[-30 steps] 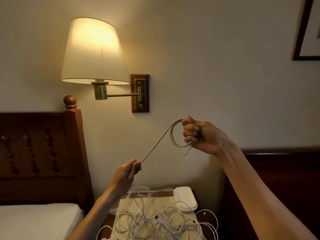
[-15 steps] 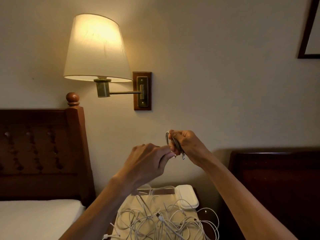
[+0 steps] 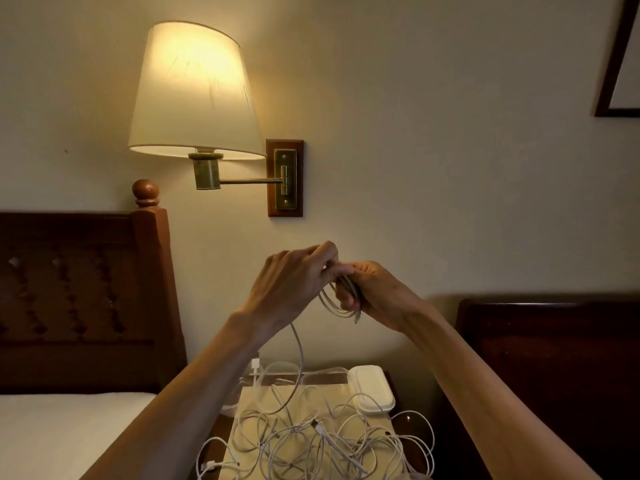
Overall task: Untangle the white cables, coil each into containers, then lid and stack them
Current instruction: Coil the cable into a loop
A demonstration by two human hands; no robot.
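Between two dark wooden beds, a small surface (image 3: 384, 375) holds a big messy pile of white cables (image 3: 311, 441). One white cable (image 3: 334, 303) is up in the air, wound into small loops. The right hand (image 3: 372, 292) has its fingers curled tight around the loops. The left hand (image 3: 294, 285) pinches the cable beside them. A long tail hangs down into the pile. It could snag there and pull the loops loose. A white container (image 3: 371, 388) with its lid on waits at the back.
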